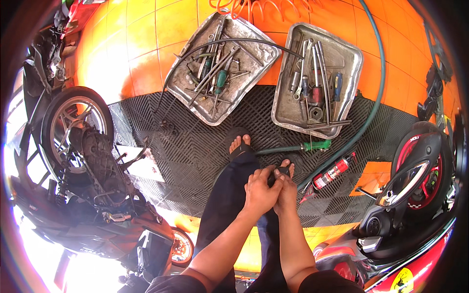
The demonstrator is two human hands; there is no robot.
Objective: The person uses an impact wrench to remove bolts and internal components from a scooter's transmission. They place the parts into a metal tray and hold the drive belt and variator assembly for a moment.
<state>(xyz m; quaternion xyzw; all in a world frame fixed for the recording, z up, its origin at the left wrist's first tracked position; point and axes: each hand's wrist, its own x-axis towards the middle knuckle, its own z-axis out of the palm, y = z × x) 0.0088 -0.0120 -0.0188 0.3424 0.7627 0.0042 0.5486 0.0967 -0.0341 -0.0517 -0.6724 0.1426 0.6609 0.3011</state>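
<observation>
My left hand (pixel 263 191) and my right hand (pixel 287 193) are brought together in front of my legs, fingers bent and thumbs nearly meeting. Between them shows a small black part (pixel 271 179), mostly covered by the fingers, so its kind cannot be made out. Both hands seem closed on it. Below them are my sandalled feet on a black floor mat (pixel 195 161). Just beyond the hands lies a green-handled air blow gun (pixel 316 145) on its hose, and to the right a red spray can (pixel 332 177).
Two metal trays (pixel 254 88) (pixel 354 73) hold wrenches, sockets and screwdrivers. A partly stripped motorcycle with a bare wheel (pixel 78 132) stands left. At right is a red-and-black motorcycle (pixel 415 249). A teal hose (pixel 380 73) curves across the orange tiles (pixel 141 29); an orange coiled hose (pixel 244 9) hangs at the top.
</observation>
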